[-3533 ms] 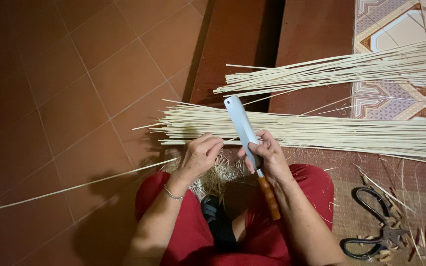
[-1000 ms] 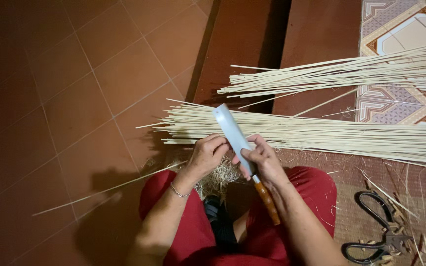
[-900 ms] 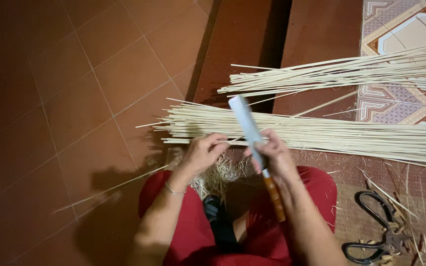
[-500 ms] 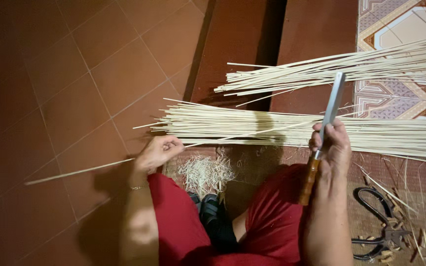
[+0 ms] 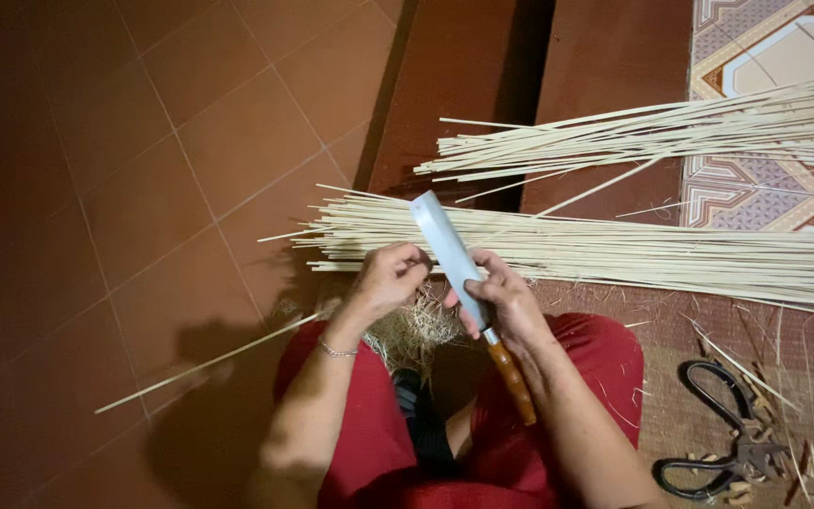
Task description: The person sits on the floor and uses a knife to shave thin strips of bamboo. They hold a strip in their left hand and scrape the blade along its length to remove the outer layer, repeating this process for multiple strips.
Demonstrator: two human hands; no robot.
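Observation:
My right hand (image 5: pixel 506 302) grips a broad-bladed knife (image 5: pixel 449 254) with an orange wooden handle (image 5: pixel 512 382), blade pointing up and away. My left hand (image 5: pixel 390 278) is closed on a thin pale bamboo strip (image 5: pixel 204 363) that runs down-left across the floor, its near end meeting the blade. Both hands sit together above my knees in red trousers (image 5: pixel 369 443). A heap of fine pale shavings (image 5: pixel 416 330) lies under the hands.
A thick bundle of long pale strips (image 5: pixel 614 254) lies across the floor just beyond my hands, a second bundle (image 5: pixel 671 132) farther back. Black scissors (image 5: pixel 727 438) rest on the woven mat at right. Reddish floor tiles spread to the left.
Half a second ago my hands were apart, the knife raised at right. Now both hands have come back together with the blade against the strip held by my left hand.

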